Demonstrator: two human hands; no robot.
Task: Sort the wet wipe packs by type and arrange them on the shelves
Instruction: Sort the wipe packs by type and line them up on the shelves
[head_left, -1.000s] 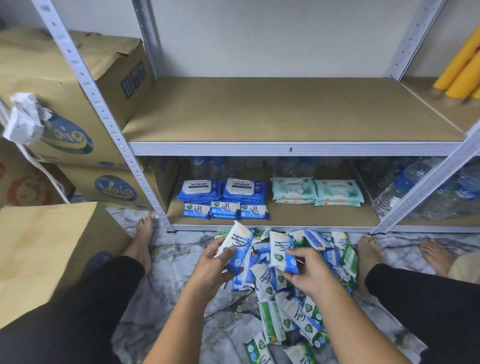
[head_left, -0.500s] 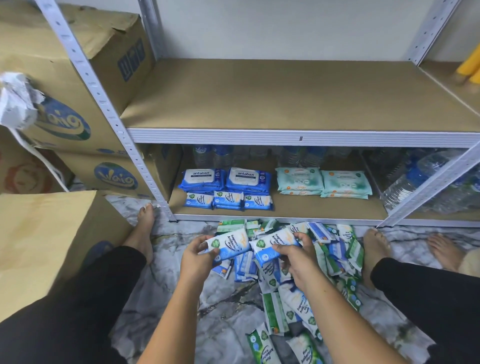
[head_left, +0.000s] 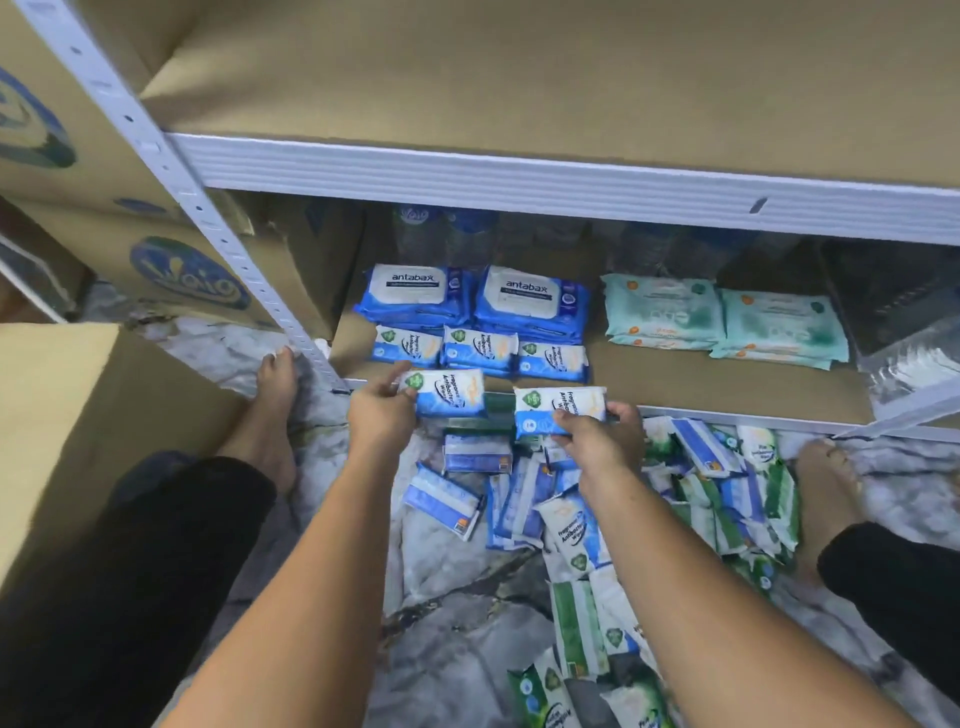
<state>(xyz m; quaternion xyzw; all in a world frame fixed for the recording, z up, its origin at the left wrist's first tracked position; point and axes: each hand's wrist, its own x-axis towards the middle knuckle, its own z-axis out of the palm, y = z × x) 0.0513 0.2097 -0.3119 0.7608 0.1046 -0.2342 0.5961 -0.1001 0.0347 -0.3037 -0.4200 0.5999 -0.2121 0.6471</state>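
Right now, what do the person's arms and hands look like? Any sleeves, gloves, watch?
The left hand and right hand are ungloved. The left forearm and right forearm are bare down to the frame's bottom edge: no sleeve, watch or wristband shows. No ring shows on the fingers in view, and there are no tattoos or other markings.
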